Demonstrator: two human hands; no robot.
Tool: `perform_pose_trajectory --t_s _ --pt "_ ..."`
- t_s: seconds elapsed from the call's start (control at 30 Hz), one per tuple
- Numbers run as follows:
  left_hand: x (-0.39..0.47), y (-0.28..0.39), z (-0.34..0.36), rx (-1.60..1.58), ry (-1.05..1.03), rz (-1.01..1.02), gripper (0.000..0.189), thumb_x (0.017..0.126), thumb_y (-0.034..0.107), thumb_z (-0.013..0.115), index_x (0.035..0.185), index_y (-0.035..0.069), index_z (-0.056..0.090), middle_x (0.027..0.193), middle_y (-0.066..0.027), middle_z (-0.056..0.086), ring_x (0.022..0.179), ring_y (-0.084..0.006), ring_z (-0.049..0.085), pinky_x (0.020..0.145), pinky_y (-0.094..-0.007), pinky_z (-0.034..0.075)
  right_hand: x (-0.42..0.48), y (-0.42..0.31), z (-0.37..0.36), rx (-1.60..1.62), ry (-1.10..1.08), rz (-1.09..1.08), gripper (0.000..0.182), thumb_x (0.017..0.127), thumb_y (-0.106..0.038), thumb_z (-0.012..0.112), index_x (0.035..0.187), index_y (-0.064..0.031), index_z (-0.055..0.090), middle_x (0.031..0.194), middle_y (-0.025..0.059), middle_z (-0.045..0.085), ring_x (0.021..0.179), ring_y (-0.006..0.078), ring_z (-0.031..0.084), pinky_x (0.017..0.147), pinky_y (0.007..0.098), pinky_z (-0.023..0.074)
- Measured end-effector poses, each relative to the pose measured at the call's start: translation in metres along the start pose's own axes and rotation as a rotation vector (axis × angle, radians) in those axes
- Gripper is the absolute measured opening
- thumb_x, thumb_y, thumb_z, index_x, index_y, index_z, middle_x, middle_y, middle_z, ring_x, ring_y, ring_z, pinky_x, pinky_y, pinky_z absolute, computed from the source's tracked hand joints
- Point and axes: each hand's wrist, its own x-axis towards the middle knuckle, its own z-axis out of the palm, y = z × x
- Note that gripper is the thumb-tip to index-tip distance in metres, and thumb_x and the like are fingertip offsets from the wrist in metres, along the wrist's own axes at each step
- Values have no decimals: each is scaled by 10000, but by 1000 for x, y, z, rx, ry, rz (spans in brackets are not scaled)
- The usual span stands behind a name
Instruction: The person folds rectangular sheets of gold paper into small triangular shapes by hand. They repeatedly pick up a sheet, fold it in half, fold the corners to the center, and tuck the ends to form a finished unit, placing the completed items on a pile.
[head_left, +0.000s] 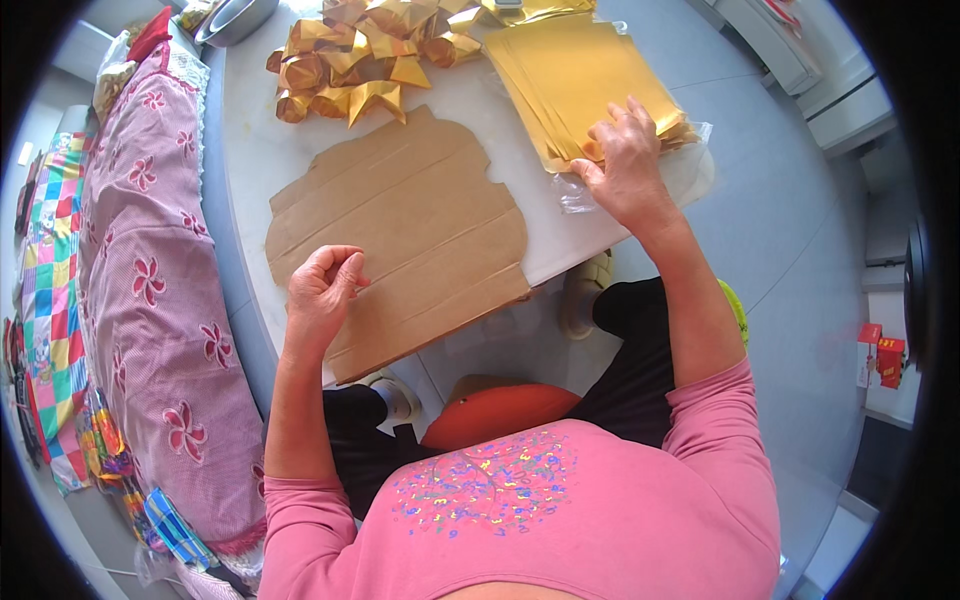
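My right hand (626, 161) rests on the near edge of a stack of gold foil paper sheets (577, 75), fingers spread over the sheets. Clear plastic wrap shows under the stack's near edge. My left hand (322, 281) is loosely curled above the left part of a flat brown cardboard piece (405, 217); whether something thin sits between thumb and fingers cannot be told. Beyond the cardboard, folded gold paper shapes (345, 64) lie in a pile at the far side of the white table (255, 150).
A metal basin (236, 21) stands at the far left. A pink flowered cover (161, 285) drapes a long piece of furniture left of the table. An orange-red rounded object (502, 412) is between my legs. White cabinets (847, 105) stand at the right.
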Motion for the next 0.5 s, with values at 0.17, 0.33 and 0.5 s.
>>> perform_pose_trajectory --t_s 0.17,0.33,0.5 --pt "-2 2 2 18 -4 -10 183 958 158 644 1045 -3 643 857 -20 659 758 -83 655 638 -216 501 1 4 0 -47 -18 8 239 756 -105 772 928 13 656 1258 263 553 1310 443 400 1098 504 326" --pt "-3 4 2 21 1 8 174 960 152 641 1038 -3 641 851 -20 656 758 -84 653 637 -217 504 4 18 10 -22 88 -80 106 790 -36 691 871 7 637 1165 239 592 1258 442 448 1057 500 373" --pt "-4 6 3 6 68 99 152 965 121 626 1028 -16 646 905 -46 658 754 -97 634 639 -220 492 -5 -18 18 93 325 -268 77 799 28 613 874 19 599 1127 238 600 1179 415 512 1002 490 410"
